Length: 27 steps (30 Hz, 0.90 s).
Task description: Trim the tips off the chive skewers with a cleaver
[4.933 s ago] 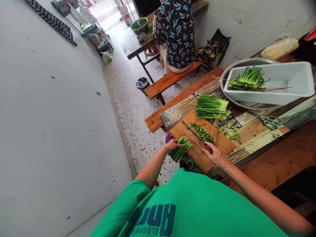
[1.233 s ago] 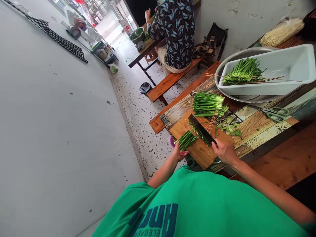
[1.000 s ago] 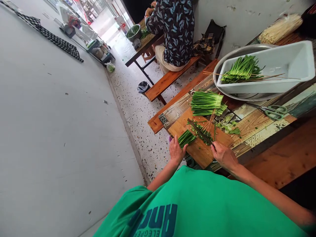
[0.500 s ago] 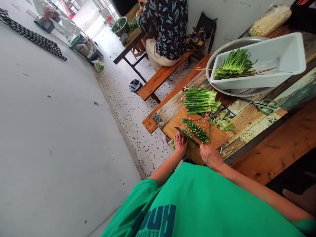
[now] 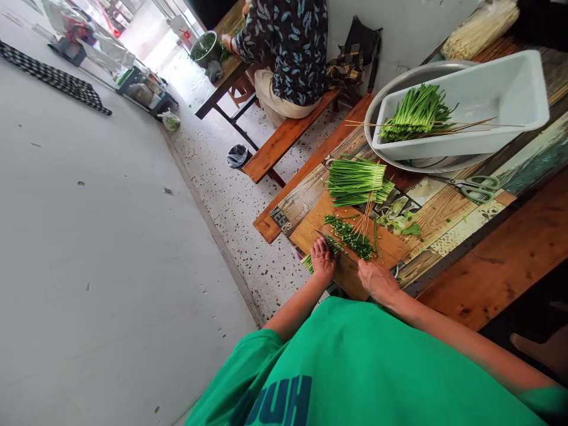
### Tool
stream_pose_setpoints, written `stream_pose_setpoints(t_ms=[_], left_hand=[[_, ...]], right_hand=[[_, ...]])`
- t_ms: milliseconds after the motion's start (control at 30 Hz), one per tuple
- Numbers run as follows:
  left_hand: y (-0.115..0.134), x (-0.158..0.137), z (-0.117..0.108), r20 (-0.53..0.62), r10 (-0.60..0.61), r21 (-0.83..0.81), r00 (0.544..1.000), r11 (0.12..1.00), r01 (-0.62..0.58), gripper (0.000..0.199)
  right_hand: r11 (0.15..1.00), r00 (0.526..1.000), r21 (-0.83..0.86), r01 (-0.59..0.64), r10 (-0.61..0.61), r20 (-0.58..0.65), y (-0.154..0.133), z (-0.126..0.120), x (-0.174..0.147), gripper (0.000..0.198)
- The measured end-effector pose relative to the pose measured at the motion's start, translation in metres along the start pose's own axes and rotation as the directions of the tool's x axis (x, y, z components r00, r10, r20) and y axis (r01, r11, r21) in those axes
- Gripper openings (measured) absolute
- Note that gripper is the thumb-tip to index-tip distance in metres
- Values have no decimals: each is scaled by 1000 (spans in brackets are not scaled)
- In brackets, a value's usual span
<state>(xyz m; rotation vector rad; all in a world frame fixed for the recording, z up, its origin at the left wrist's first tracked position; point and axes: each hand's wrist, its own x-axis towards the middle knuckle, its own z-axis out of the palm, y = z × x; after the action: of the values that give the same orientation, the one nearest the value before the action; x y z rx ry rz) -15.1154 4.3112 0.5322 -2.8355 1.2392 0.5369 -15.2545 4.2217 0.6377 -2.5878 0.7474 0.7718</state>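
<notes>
My left hand [image 5: 323, 260] is closed over a bunch of garlic chives [image 5: 307, 262], whose pale ends stick out past the board's left edge. My right hand [image 5: 377, 280] grips the handle of a kitchen knife [image 5: 345, 251], its blade lying across the chives close to my left fingers. Chopped chives [image 5: 352, 238] form a heap on the wooden cutting board [image 5: 393, 251] beyond the blade. Several thin sticks [image 5: 367, 214] lean over that heap. Behind it rests a thick bundle of long chives [image 5: 356, 180].
A white tub [image 5: 510, 97] holding more chives sits in a metal basin [image 5: 373, 112]. Scissors [image 5: 477, 189] and leaf scraps [image 5: 397, 216] lie on the table. Another person [image 5: 293, 56] sits on a bench [image 5: 288, 142] at the far table. A lined bin [image 5: 237, 156] stands on the floor.
The view has shifted slightly. The knife blade has turned a little and sits nearer my left fingers. The other person's arm at the far table has moved down.
</notes>
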Motion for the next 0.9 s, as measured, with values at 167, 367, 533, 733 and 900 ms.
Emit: stream_pose_setpoints(t_ms=[167,367,533,733,900], left_hand=[[0,1,0,6,27,38,1000,999,-28,71],[-1,3,6,0,44,61,999,997,-44,69],[-1,3,6,-16,39,51,999,998,-38,69],[-16,1,6,-73,111,-20,991,993,-113,83],[-34,-3,0,-124,235,-81,964,966,-246,93]], right_hand=[[1000,1000,-6,-1,1,15,0,-2,4,31],[997,1000,70,-11,10,13,-10,0,31,31],[994,997,106,-20,27,-69,-3,3,46,32],[990,969,138,-10,44,-245,17,-1,34,33],[982,939,187,-20,83,-333,13,-6,21,33]])
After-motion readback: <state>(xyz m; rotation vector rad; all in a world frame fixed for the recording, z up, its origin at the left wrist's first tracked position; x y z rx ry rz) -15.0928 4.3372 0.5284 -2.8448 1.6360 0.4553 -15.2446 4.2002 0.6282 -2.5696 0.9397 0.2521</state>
